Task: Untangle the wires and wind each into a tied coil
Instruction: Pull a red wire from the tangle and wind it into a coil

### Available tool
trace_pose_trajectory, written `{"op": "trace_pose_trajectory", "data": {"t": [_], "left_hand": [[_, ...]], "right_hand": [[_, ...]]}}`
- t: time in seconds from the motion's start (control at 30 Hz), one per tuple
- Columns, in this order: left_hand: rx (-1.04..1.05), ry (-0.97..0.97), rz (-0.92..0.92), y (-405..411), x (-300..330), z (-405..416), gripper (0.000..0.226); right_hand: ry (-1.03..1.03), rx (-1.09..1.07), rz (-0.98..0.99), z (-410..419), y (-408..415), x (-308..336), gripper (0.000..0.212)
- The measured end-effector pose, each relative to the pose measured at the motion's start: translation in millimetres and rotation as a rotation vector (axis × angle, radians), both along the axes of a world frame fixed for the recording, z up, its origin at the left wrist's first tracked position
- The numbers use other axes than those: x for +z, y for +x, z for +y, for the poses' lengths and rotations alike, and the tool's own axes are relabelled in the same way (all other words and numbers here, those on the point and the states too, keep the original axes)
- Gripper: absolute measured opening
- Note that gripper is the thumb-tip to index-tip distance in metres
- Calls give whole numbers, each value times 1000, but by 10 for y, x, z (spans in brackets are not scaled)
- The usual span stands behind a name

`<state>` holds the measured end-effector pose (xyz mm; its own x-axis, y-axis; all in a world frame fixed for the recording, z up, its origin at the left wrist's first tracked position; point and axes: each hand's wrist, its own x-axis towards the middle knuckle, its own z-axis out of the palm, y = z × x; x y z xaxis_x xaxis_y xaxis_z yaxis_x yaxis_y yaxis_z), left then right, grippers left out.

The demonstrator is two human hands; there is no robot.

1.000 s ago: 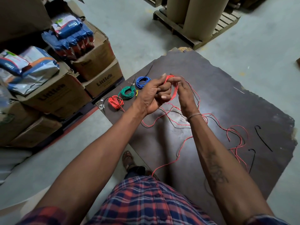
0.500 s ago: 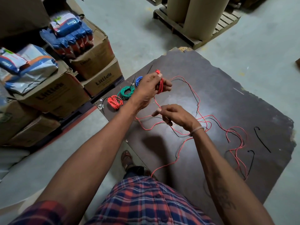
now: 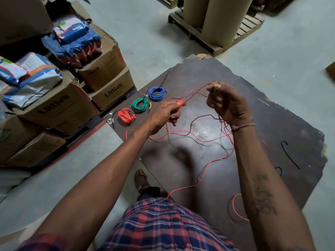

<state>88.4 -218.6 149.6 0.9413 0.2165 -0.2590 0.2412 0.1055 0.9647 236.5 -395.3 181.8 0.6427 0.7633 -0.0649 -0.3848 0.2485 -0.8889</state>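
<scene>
Hands are now drawing apart over the dark board (image 3: 272, 113): half a second ago the right hand (image 3: 226, 104) was sitting low beneath the left, and it is now lifting up and outward, pinching the red wire (image 3: 192, 94) at its fingertips and pulling a taut doubled run away from the left hand (image 3: 167, 113). The left hand is clasping the small red bundle it is winding, fingers curled around it. Slack is coming off the board, so the next turn looks ready to lay on. Loose red wire, crossed by a black strand (image 3: 197, 117), is trailing toward the person's lap. Three finished coils, red coil (image 3: 126, 115), green coil (image 3: 140, 105) and blue coil (image 3: 157, 93), are lying in a row beside the left hand.
</scene>
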Motion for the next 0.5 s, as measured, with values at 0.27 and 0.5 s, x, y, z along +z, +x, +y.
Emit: {"op": "trace_pose_trajectory", "data": {"t": [0.27, 0.5], "left_hand": [[-150, -426, -84, -72, 203, -55, 50], [-94, -546, -207, 16, 335, -59, 51]], "right_hand": [[-172, -91, 19, 191, 124, -399, 22], [-525, 69, -200, 305, -355, -751, 26]]}}
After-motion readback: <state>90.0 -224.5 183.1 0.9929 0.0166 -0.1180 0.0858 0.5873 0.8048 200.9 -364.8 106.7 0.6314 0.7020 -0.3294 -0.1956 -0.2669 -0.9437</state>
